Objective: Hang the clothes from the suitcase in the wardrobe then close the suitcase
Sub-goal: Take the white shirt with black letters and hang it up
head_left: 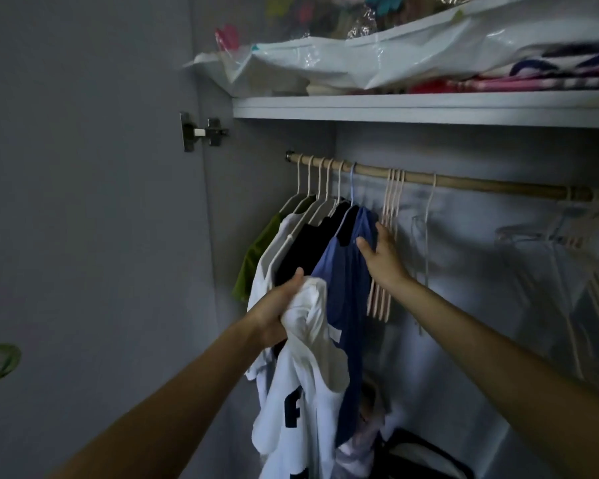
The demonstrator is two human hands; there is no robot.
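I face the open wardrobe with its wooden rail (464, 183). My left hand (277, 309) grips a bunched white shirt (308, 368) with dark lettering, which hangs down in front of the hung clothes. My right hand (382, 255) reaches up with straight fingers and touches the blue shirt (346, 271) on a blue hanger, beside a bunch of empty pink hangers (386, 257). Left of the blue shirt hang a black garment (301, 250), a white one (267, 271) and a green one (256, 257). The suitcase is not in view.
A shelf (412, 107) above the rail carries plastic bags (377, 53) of folded textiles. More empty hangers (588, 243) hang at the right end of the rail. The wardrobe door (83, 202) stands open at left. A dark bag (426, 458) lies on the wardrobe floor.
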